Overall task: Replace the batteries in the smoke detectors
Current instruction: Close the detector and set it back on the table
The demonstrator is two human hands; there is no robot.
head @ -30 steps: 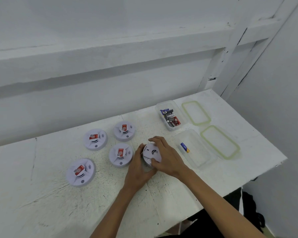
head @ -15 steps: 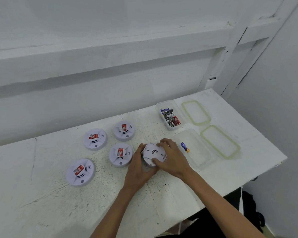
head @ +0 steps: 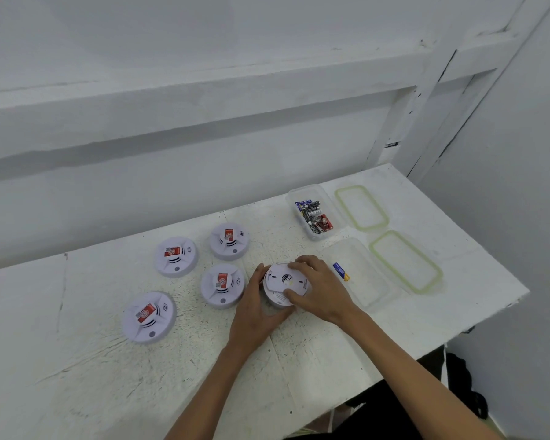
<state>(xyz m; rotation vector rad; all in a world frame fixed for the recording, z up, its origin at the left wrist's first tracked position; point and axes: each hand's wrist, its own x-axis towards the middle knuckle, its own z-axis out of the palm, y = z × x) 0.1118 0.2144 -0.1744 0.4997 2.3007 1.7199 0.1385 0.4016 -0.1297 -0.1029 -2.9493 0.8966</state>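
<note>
Head view: the white table (head: 108, 392) fills the lower half of the frame. Near the middle, one smoke detector (head: 283, 281) sits on the table with its back plate facing up, held between both hands. The left hand (head: 254, 309) curls round its left and near edge, thumb up along the rim. The right hand (head: 323, 292) lies over its right side, fingers on the far rim and thumb pressing the near part of the plate, so both hands are clamped on this one unit.

Left of it lie four other detectors, face up with red labels: the nearest detector (head: 222, 285) just beside the left hand, the far detector (head: 229, 240) above it, the left detector (head: 176, 256), and the lower-left detector (head: 149, 316).

To the upper right, a clear battery box (head: 333, 205) holds a heap of batteries (head: 313, 214). A second clear box (head: 372, 281) just right of the right hand holds one blue battery (head: 341, 271). Two green-rimmed lids, the upper lid (head: 361, 207) and the lower lid (head: 405, 262), lie flat further right.
</note>
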